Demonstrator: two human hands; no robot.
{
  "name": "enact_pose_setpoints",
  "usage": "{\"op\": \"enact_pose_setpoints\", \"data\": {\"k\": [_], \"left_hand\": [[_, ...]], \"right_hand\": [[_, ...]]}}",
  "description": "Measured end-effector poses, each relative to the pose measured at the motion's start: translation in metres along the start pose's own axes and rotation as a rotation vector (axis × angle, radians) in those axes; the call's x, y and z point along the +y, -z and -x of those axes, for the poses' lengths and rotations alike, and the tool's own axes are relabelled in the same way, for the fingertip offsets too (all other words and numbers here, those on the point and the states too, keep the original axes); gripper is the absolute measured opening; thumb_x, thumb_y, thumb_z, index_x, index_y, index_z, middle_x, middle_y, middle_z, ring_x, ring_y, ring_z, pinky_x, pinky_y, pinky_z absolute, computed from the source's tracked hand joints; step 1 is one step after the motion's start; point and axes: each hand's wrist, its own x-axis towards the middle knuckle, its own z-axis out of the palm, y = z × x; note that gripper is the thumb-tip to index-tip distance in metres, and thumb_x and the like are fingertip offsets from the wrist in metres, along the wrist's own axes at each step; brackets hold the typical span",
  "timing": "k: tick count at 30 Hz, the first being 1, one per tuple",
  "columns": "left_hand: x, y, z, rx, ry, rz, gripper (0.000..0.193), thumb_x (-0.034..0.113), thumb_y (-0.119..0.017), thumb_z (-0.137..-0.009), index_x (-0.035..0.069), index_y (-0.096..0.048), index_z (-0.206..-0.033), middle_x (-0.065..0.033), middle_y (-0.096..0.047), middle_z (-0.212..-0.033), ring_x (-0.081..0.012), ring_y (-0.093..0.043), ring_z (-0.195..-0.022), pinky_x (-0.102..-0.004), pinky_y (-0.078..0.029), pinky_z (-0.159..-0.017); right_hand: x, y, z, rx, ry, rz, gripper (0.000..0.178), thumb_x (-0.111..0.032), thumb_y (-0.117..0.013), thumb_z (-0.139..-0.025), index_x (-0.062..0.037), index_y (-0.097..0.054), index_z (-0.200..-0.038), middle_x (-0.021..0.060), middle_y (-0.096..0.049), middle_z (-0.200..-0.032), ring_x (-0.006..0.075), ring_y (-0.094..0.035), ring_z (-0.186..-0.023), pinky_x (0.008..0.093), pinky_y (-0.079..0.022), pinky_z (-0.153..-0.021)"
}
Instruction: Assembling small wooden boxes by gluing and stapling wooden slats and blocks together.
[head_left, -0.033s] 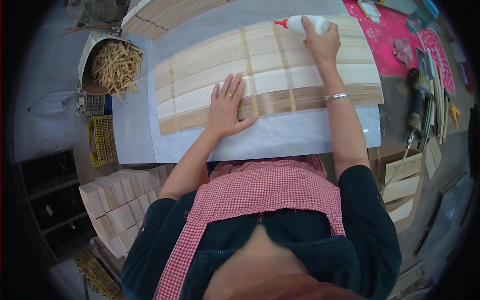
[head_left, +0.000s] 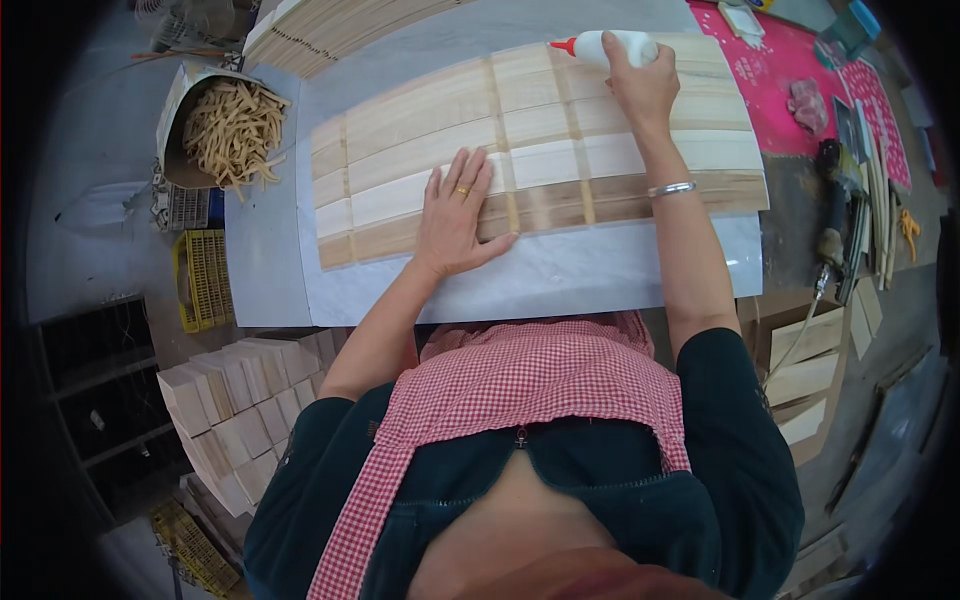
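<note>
A panel of pale and brown wooden slats [head_left: 410, 125] lies on the work surface, crossed by several narrow yellowish bands running from the far edge to the near edge. Flat on its near part rests my left hand [head_left: 455, 215], thumb stretched out to the right and a ring on one finger. My right hand [head_left: 645, 90] grips a white squeeze bottle [head_left: 597, 48] above the far right of the panel. The bottle is tipped on its side, its red nozzle pointing left over the far edge. Whether anything comes out of the nozzle cannot be made out.
A bag of thin wooden strips [head_left: 235, 130] stands at the left, near a yellow crate [head_left: 205, 280]. Stacked wood pieces [head_left: 235, 400] sit below the table's left side. At the right are a pink sheet [head_left: 760, 95], a black-handled tool [head_left: 830, 190] with a hose, and slats.
</note>
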Motion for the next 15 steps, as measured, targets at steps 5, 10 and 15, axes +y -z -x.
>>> {"op": "enact_pose_setpoints", "data": {"k": [5, 10, 15], "left_hand": [[-0.002, -0.001, 0.003, 0.018, 0.014, 0.011, 0.101, 0.057, -0.068, -0.078, 0.005, -0.033, -0.157, -0.0128, -0.027, -0.167, -0.0326, -0.018, -0.156, -0.0579, -0.015, -0.122], [-0.003, -0.003, 0.002, 0.049, 0.003, 0.018, 0.099, 0.056, -0.069, -0.078, 0.005, -0.035, -0.156, -0.0126, -0.029, -0.166, -0.033, -0.02, -0.155, -0.0584, -0.016, -0.122], [-0.006, -0.004, 0.004, 0.076, -0.011, -0.024, 0.097, 0.055, -0.069, -0.079, 0.005, -0.036, -0.155, -0.0121, -0.031, -0.165, -0.0334, -0.022, -0.154, -0.0591, -0.017, -0.121]], "right_hand": [[-0.003, -0.017, 0.001, 0.021, -0.003, 0.075, 0.074, -0.051, -0.075, -0.083, 0.0124, -0.055, -0.114, 0.0238, -0.068, -0.097, 0.0377, -0.068, -0.092, 0.0442, -0.055, -0.088], [0.017, 0.002, 0.008, 0.08, 0.093, 0.152, 0.064, -0.043, -0.079, -0.085, 0.0108, -0.056, -0.112, 0.017, -0.067, -0.089, 0.0188, -0.064, -0.051, 0.0277, -0.055, -0.052], [-0.018, 0.046, 0.057, -0.063, -0.173, 0.051, 0.066, -0.046, -0.076, -0.084, 0.0117, -0.059, -0.111, 0.0234, -0.068, -0.096, 0.0342, -0.068, -0.083, 0.0414, -0.057, -0.082]]}}
